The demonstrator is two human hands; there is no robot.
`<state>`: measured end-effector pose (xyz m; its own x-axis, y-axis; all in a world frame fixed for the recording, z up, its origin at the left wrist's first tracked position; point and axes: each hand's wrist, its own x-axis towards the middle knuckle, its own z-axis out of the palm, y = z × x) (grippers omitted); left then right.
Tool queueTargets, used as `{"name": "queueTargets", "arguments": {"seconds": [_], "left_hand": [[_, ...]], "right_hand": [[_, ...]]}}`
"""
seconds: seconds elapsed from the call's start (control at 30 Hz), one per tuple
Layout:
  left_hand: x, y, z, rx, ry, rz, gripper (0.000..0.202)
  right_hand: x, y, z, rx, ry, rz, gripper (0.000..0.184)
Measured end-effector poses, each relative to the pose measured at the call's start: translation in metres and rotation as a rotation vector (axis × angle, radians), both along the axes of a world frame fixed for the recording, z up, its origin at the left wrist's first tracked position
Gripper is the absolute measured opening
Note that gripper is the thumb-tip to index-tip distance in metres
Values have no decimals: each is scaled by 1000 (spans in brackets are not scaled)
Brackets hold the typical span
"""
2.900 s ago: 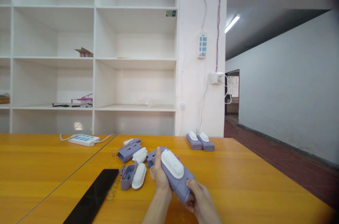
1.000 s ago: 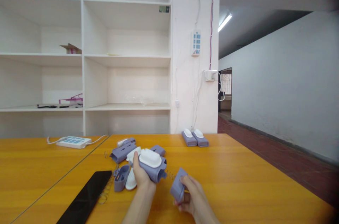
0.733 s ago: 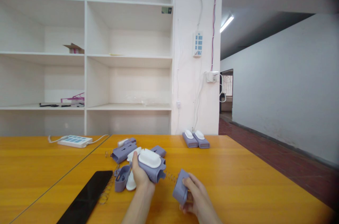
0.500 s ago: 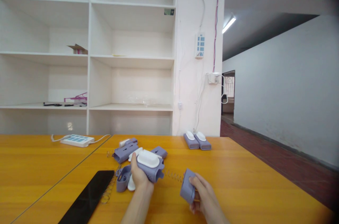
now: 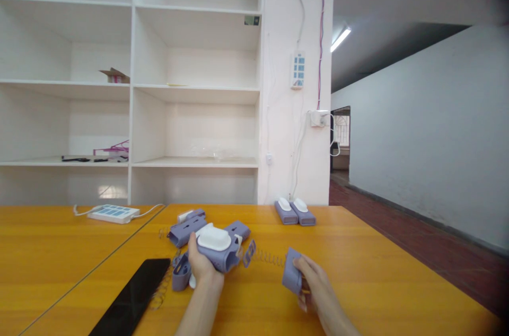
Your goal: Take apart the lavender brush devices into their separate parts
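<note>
My left hand [image 5: 205, 266] is closed around a purple plastic housing [image 5: 222, 259] with a white oval knob [image 5: 214, 238] on top, its open end facing right. In my right hand [image 5: 312, 277] is a purple end cap [image 5: 292, 271], pinched between thumb and fingers. A coil spring [image 5: 269, 257] stretches leftward from the cap to a small flat purple plate [image 5: 249, 253], which stands just outside the housing's open end. Behind and left of the left hand lie more purple housings [image 5: 186, 228] and a loose purple cap [image 5: 181, 272].
A black phone-like slab [image 5: 131, 296] lies at the left, with loose springs [image 5: 159, 293] beside it. Two assembled purple-and-white pieces [image 5: 295, 211] stand at the table's back edge. A white power strip [image 5: 114, 213] rests at the back left. White shelves [image 5: 194, 161] rise behind.
My right hand has moved right with the end cap, away from the housing. The small flat plate on the spring now shows outside the housing's open end. My left hand has shifted slightly left.
</note>
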<state>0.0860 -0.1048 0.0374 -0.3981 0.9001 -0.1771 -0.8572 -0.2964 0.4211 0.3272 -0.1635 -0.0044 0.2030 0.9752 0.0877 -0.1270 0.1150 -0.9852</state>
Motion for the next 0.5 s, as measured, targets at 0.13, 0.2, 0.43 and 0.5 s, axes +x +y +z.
{"name": "queueTargets", "arguments": {"seconds": [0.13,0.2,0.43,0.5], "left_hand": [[2,-7,5,19,-21,-72,49],[5,-11,6,40,-33,-139,53],[27,-23,7,17,-95,-440,54],[33,-23,5,8,-117,-473,52]], "right_hand": [[-2,0,-2,47,-215,-62,31],[-2,2,-3,91,-279,-84,27],[0,5,-2,170,-499,-182,20],[-1,4,-2,161,-521,-198,19]]}}
